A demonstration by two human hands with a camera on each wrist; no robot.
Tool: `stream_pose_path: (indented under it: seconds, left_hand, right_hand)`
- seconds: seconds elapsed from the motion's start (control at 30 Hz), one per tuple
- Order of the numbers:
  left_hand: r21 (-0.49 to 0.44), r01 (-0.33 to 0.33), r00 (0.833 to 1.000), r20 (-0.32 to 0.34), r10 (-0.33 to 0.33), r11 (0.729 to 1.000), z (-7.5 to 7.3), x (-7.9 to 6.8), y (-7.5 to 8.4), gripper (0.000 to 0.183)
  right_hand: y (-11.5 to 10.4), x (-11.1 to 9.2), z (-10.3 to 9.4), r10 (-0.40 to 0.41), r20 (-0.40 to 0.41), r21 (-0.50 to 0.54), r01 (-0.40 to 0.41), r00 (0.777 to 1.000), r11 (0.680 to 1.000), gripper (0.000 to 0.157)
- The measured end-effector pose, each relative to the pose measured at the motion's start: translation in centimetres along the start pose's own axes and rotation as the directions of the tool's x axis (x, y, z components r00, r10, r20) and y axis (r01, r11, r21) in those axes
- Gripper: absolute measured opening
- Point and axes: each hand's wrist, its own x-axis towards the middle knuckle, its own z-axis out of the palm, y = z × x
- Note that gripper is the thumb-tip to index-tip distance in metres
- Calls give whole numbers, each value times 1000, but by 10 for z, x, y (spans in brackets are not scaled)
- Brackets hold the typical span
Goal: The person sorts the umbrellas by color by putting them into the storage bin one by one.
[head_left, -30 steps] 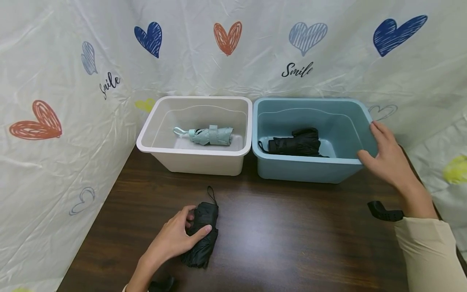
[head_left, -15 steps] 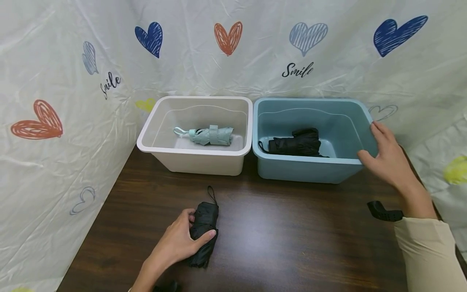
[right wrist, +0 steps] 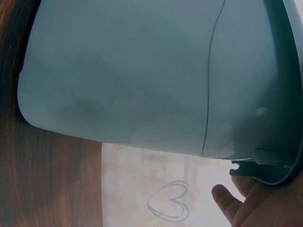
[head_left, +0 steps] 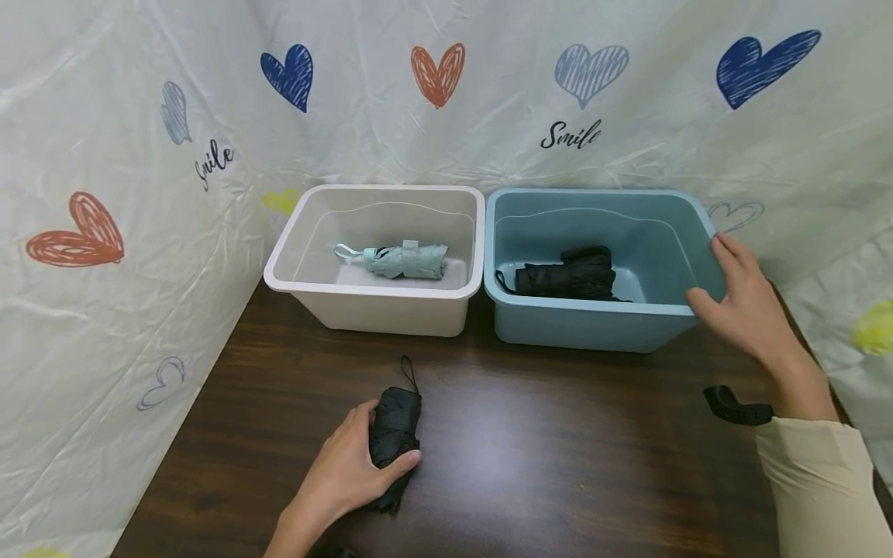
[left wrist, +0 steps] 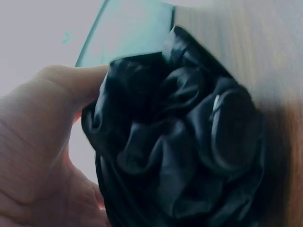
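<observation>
A folded black umbrella point(head_left: 394, 425) lies on the table, its wrist loop pointing towards the bins. My left hand point(head_left: 352, 463) holds it from the left, thumb across its near part and fingers along the far left side. In the left wrist view the gathered black cloth of the umbrella point(left wrist: 165, 142) fills the middle, beside the hand point(left wrist: 38, 142). My right hand point(head_left: 749, 310) grips the right end of the blue bin point(head_left: 579, 327), its thumb at the front corner of the rim. Seen from the right wrist, the fingers point(right wrist: 227, 203) are by the rim, partly hidden.
Inside the blue bin lies another folded black umbrella point(head_left: 568, 275). A white bin point(head_left: 377, 310) stands directly left of it, holding a folded light teal umbrella point(head_left: 408, 260). Behind both hangs a white cloth point(head_left: 488, 101) printed with hearts. The table point(head_left: 558, 449) is dark wood.
My left hand has slid slightly right and nearer along the black umbrella, its thumb now lower across it. The umbrella stays in nearly the same place, and my right hand has kept still.
</observation>
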Motion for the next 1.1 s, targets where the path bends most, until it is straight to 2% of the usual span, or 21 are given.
stream_pose_path:
  seconds: [0.13, 0.47, 0.7, 0.9, 1.1]
  left_hand:
    - [31, 1, 1000, -14, 0, 1000, 3, -1, 4, 108]
    - [88, -24, 998, -56, 29, 996, 9, 1, 10, 94]
    - [101, 4, 997, -73, 4, 995, 13, 1, 14, 102]
    - [108, 9, 995, -104, 2, 994, 14, 4, 15, 93]
    - [153, 25, 993, -115, -7, 988, 14, 5, 15, 91]
  right_hand:
    - [-1, 1, 0, 1, 3, 0, -1, 1000, 1000, 83]
    - [-1, 1, -1, 7, 1, 1, -7, 1000, 1000, 82]
    - [-1, 0, 0, 9, 2, 1, -9, 1000, 1000, 82]
    - [0, 0, 0, 3, -2, 2, -3, 1000, 1000, 82]
    - [0, 0, 0, -7, -5, 8, 7, 1000, 1000, 82]
